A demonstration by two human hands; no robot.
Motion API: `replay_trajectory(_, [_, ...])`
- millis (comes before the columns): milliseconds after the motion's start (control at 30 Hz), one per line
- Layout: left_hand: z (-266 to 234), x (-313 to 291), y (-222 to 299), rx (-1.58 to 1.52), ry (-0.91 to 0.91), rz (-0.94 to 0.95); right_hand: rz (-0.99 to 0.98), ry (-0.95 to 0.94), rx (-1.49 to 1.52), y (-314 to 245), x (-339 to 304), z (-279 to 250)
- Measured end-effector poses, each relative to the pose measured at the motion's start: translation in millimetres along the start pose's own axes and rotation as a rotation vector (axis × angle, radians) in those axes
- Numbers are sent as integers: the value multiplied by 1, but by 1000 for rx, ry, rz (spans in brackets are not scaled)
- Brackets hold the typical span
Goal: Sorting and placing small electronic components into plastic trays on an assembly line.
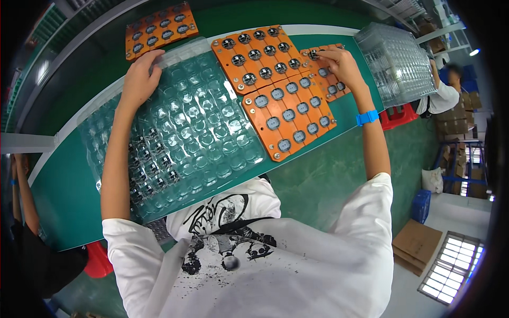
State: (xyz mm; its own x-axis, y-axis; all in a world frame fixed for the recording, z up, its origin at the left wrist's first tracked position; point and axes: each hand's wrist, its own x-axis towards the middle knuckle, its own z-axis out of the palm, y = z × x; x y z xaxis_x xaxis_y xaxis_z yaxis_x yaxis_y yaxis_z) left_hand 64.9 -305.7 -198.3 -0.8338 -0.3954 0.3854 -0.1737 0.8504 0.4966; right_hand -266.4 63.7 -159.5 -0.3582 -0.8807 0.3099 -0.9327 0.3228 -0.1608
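Observation:
My right hand (339,64) is at the far right, its fingertips closed on a small round circuit board (313,54) at an orange fixture plate (324,79). Whether that board is seated or lifted I cannot tell. My left hand (142,78) lies at the far left edge of a clear plastic blister tray (180,119), thumb and fingers apart, with nothing seen in them. Dark small boards (154,164) fill some pockets at the tray's near left. One orange plate (231,63) carries black round boards in rows; a nearer plate (265,139) shows grey round pieces in its holes.
Another filled orange plate (130,49) stands at the far left of the green table (66,212). Stacked clear trays (395,69) rise at the right end. A co-worker (442,98) is beyond them near a red stool (395,117); another person's arm (26,193) shows at left.

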Motion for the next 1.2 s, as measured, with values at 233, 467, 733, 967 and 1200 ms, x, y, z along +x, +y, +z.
replay_trajectory(233, [1, 0, -1, 28, -8, 14, 199, 122, 197, 14, -1, -3])
replay_trajectory(467, [2, 0, -2, 32, -1, 3, 141, 74, -78, 23, -4, 4])
replay_trajectory(733, [1, 1, 1, 9, 2, 21, 133, 70, -80, 27, -11, 11])
replay_trajectory(967, [4, -2, -4, 46, 45, 36, 95, 104, -99, 2, 1, -8])
replay_trajectory(1200, [7, -2, -7, 34, 53, 68, -76, -75, -75, -14, 14, -3])
